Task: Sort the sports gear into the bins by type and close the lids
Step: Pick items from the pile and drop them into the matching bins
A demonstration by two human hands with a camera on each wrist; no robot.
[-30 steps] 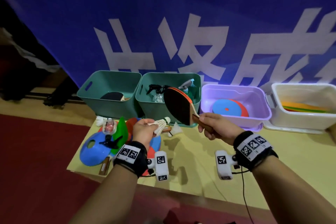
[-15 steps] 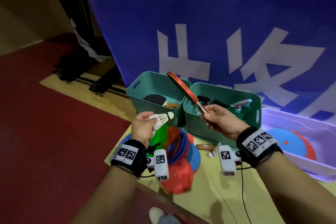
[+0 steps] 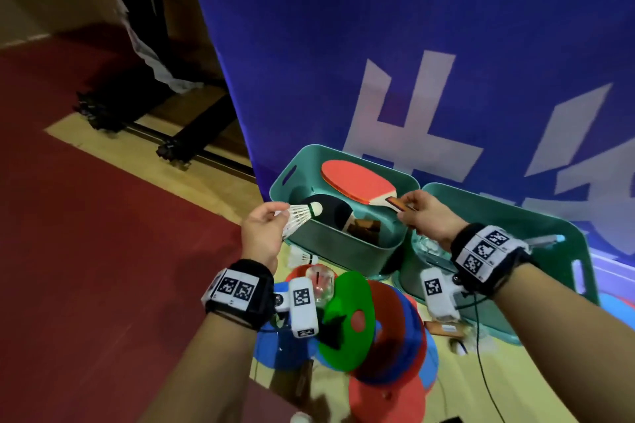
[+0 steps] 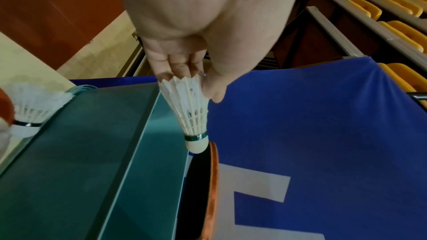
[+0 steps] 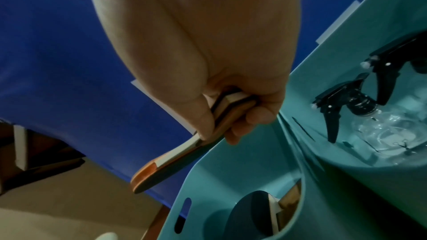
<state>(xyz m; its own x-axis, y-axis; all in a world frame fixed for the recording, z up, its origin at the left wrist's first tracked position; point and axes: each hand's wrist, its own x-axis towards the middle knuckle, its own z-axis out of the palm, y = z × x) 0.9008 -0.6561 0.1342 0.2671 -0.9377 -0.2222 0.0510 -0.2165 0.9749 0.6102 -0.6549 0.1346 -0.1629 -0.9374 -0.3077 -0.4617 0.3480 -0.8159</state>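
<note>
Left bin as landmark: one paddle inside; second paddle above; shuttlecock at near-left rim; second bin right; disc pile in front.

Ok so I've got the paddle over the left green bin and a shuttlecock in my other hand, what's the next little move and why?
Probably lower the red paddle into the left green bin and let go. Your right hand holds it by the handle right over the opening, and a black paddle already lies inside, so the type matches. The shuttlecock pinched in your left hand can wait.
</note>
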